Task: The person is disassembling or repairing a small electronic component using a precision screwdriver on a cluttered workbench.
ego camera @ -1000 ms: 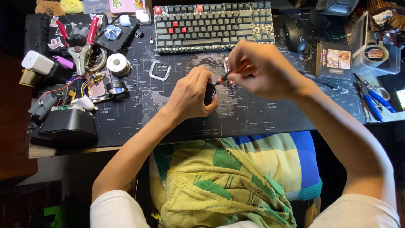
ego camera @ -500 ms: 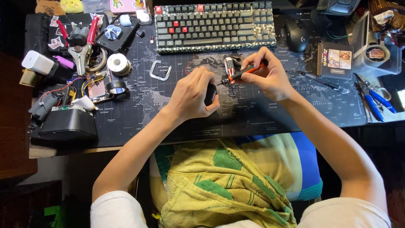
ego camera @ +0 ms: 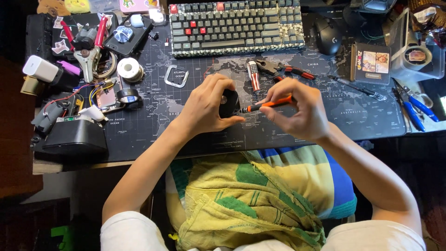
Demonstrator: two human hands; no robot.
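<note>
Left hand (ego camera: 206,104): fingers closed around a small black part (ego camera: 228,102).
Right hand (ego camera: 299,109): pinches an orange screwdriver (ego camera: 265,105), tip at the part.

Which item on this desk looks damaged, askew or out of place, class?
One thing stands out: at the mat's left edge, a small circuit board lies bare with loose red, blue and yellow wires trailing from it. Nothing looks spilled. Tools lie scattered, and the hands' work looks orderly.
</note>
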